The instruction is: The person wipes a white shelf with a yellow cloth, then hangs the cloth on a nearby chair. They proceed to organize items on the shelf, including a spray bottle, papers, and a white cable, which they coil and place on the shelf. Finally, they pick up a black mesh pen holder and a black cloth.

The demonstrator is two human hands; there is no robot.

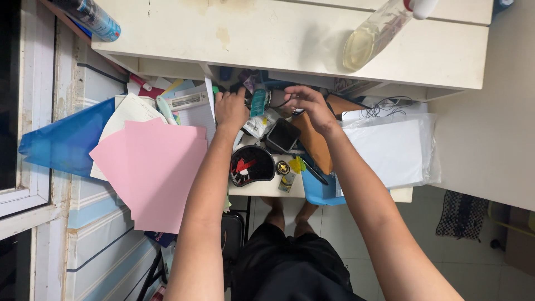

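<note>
Two bare hands work in the cluttered opening under the white surface (290,39). The left hand (230,108) lies knuckles up, its fingers curled down into the clutter; whether that grip has closed on anything I cannot tell, since the fingertips are hidden. The right hand (310,106) arches over the small things with fingertips drawn together, pinching at something too small to name; it looks closed, but what it holds is not clear.

Between the two grips stands a small teal tube (257,102), just beside the left hand's knuckles. Judging from this, the sorting goes best if each hand lifts one item straight up rather than dragging it, because the pile is loose and stacked.

Nearer the body than the grips lie a dark square box (283,135), a black oval tray (252,165) with red bits in it, and a small round tin (283,167). Outward of the left grip a sheaf of pink paper (153,173) overhangs the edge above a blue folder (67,139); an elbow could knock it. Outward of the right grip sits a ream of white paper in plastic (390,150), with tangled wires (390,105) beyond it that could snag fingers. A clear bottle (373,36) stands on top, above the right grip.
</note>
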